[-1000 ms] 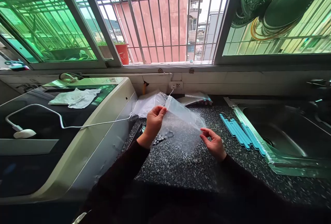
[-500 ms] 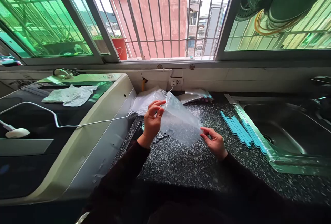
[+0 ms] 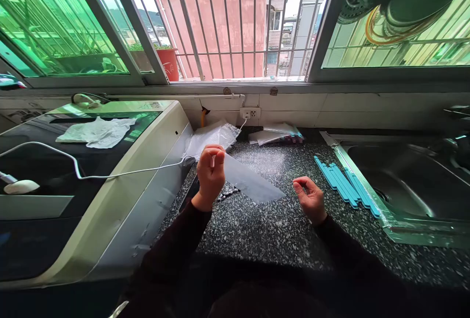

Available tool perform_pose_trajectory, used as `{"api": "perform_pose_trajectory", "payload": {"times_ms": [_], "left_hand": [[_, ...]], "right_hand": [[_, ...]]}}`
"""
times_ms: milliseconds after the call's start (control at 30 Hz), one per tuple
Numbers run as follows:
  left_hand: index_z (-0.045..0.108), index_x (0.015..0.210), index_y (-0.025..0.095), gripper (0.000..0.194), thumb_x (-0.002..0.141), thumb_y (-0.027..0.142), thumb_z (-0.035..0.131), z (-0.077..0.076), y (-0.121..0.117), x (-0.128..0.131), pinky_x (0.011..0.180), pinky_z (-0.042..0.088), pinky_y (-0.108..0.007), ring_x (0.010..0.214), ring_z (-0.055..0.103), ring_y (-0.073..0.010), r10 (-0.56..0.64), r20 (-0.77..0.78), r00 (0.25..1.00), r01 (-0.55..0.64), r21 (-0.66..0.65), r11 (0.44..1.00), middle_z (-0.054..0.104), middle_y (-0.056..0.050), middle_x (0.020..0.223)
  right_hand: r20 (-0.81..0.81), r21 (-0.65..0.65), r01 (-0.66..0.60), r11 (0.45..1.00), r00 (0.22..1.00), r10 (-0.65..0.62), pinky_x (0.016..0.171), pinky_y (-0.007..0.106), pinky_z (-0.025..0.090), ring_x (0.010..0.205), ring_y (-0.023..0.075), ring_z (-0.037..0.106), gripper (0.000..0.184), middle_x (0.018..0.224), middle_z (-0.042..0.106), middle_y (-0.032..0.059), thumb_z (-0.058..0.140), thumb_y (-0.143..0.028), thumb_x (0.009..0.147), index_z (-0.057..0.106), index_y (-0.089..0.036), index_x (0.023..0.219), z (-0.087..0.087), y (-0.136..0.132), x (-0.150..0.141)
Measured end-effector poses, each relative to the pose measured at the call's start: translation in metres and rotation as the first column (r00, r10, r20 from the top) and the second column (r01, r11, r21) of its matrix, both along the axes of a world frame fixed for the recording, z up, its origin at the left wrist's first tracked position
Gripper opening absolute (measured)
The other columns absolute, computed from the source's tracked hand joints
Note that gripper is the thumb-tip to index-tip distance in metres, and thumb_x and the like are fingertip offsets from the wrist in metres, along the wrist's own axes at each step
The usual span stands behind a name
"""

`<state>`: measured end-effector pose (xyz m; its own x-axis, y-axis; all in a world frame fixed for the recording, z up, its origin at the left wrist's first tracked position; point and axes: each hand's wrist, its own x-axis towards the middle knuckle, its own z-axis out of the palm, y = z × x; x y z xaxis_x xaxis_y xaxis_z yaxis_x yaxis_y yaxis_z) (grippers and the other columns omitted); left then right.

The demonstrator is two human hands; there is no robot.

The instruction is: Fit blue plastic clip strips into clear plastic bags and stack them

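My left hand (image 3: pixel 212 176) pinches one end of a clear, frosted plastic bag (image 3: pixel 253 181) between thumb and fingers. The bag hangs out to the right above the speckled counter, seen nearly edge-on and narrow. Just past its far corner is my right hand (image 3: pixel 310 200), apart from it, with fingers curled and thumb against the index finger; nothing shows in that pinch. Behind my left hand and the bag lie a dark flat object (image 3: pixel 190 193) and small beads or a chain (image 3: pixel 228 192), both partly hidden.
Several blue strips (image 3: pixel 343 183) lie right, beside the metal sink (image 3: pixel 404 176). Stacked clear bags (image 3: pixel 211 136) and a packet (image 3: pixel 277 133) rest by the wall under the socket (image 3: pixel 250 113). A white cable (image 3: pixel 110 177) crosses the washing machine (image 3: pixel 147 146) at left.
My right hand has let go of the plastic bag and moved slightly right. The bag has turned from broad to narrow in view. My left hand has shifted slightly left, its fingers more closed.
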<state>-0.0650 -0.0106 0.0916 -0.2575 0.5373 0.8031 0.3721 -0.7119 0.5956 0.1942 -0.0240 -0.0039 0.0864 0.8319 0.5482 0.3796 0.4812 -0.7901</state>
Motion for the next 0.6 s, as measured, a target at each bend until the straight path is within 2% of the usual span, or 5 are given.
{"api": "perform_pose_trajectory", "payload": {"times_ms": [133, 300, 367, 467, 600], "left_hand": [[0.05, 0.07, 0.02, 0.02, 0.085, 0.033, 0.05, 0.012, -0.004, 0.01, 0.07, 0.043, -0.029, 0.072, 0.052, -0.014, -0.092, -0.123, 0.988, 0.084, -0.065, 0.994, 0.055, -0.001, 0.075], [0.05, 0.065, 0.02, 0.025, 0.084, 0.035, 0.05, 0.022, -0.001, 0.026, 0.063, 0.04, -0.027, 0.065, 0.048, -0.0135, -0.169, -0.331, 0.928, 0.108, -0.195, 0.975, 0.052, -0.001, 0.068], [0.051, 0.064, 0.02, 0.026, 0.084, 0.036, 0.05, 0.022, 0.001, 0.032, 0.061, 0.038, -0.026, 0.062, 0.045, -0.0125, -0.17, -0.388, 0.906, 0.09, -0.216, 0.972, 0.05, 0.0, 0.066], [0.052, 0.063, 0.019, 0.027, 0.084, 0.037, 0.051, 0.019, 0.005, 0.036, 0.058, 0.035, -0.024, 0.057, 0.042, -0.0114, -0.163, -0.415, 0.895, 0.067, -0.237, 0.969, 0.048, 0.001, 0.063], [0.052, 0.062, 0.02, 0.027, 0.082, 0.038, 0.052, 0.017, 0.012, 0.034, 0.058, 0.035, -0.025, 0.055, 0.042, -0.0119, -0.15, -0.379, 0.913, 0.051, -0.259, 0.965, 0.048, 0.001, 0.059]], "right_hand": [[0.056, 0.004, -0.187, 0.982, 0.981, 0.187, 0.067, 0.03, 0.047, 0.072, 0.0162, 0.054, 0.032, 0.08, 0.058, 0.0052, 0.051, -0.05, 0.081, 0.06, -0.019, 0.085, 0.013, -0.007, -0.008], [0.098, -0.095, -0.413, 0.906, 0.902, 0.421, 0.065, 0.03, 0.046, 0.072, 0.017, 0.054, 0.049, 0.08, 0.059, 0.0064, 0.046, -0.063, 0.077, 0.062, -0.018, 0.09, 0.026, -0.018, -0.02], [0.113, -0.132, -0.433, 0.892, 0.887, 0.447, 0.061, 0.028, 0.045, 0.067, 0.0154, 0.052, 0.046, 0.073, 0.058, 0.0044, 0.048, -0.061, 0.078, 0.062, -0.018, 0.085, 0.026, -0.021, -0.023], [0.153, -0.166, -0.413, 0.895, 0.886, 0.437, 0.053, 0.024, 0.04, 0.056, 0.0116, 0.047, 0.037, 0.06, 0.054, 0.001, 0.051, -0.052, 0.08, 0.058, -0.018, 0.066, 0.019, -0.023, -0.027], [0.196, -0.189, -0.396, 0.899, 0.881, 0.429, 0.05, 0.023, 0.037, 0.05, 0.0104, 0.045, 0.042, 0.052, 0.052, 0.0002, 0.046, -0.046, 0.084, 0.053, -0.019, 0.053, 0.006, -0.023, -0.029]]}}
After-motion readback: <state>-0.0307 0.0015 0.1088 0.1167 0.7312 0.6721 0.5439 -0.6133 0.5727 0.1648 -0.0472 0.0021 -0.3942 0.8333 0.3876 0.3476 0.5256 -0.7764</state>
